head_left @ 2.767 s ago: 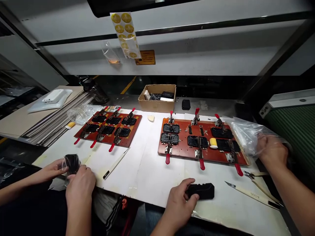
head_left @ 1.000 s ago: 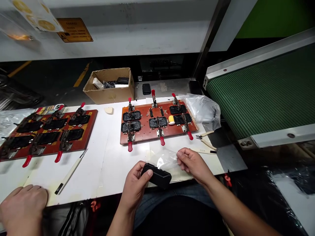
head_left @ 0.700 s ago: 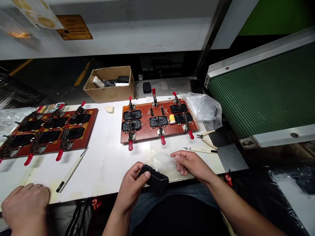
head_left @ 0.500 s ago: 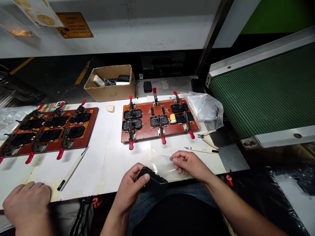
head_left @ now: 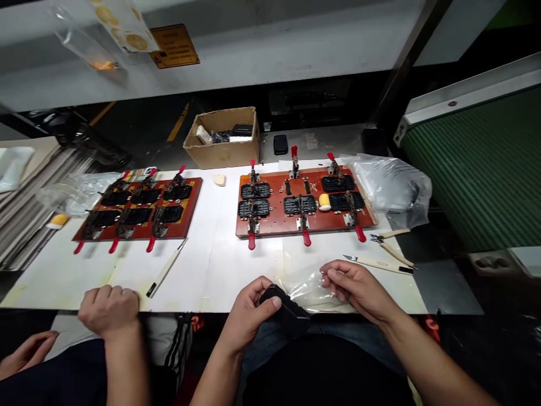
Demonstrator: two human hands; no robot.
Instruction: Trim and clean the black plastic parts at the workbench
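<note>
My left hand (head_left: 249, 313) grips a black plastic block (head_left: 289, 316) at the table's near edge, over my lap. My right hand (head_left: 359, 287) pinches the edge of a small clear plastic bag (head_left: 306, 287) that lies on the white table sheet (head_left: 228, 265); the block's end touches the bag's mouth. Beyond my hands lies a red-brown fixture board (head_left: 302, 206) with red-handled clamps, black parts and a yellow roll (head_left: 324, 201).
A co-worker's hands (head_left: 107, 309) rest at the table's left front edge. A second clamp board (head_left: 135, 210) and a white-handled knife (head_left: 165, 273) lie left. A knife (head_left: 376, 263), tweezers (head_left: 391, 243), a bag of parts (head_left: 391, 186), a cardboard box (head_left: 224, 138) and a green conveyor (head_left: 477, 163) lie around.
My view has swung left. My right hand brought a clear bag from the pile at right to the table front, and my left hand tilted the black block to the bag's mouth. The co-worker's hands dropped to the edge.
</note>
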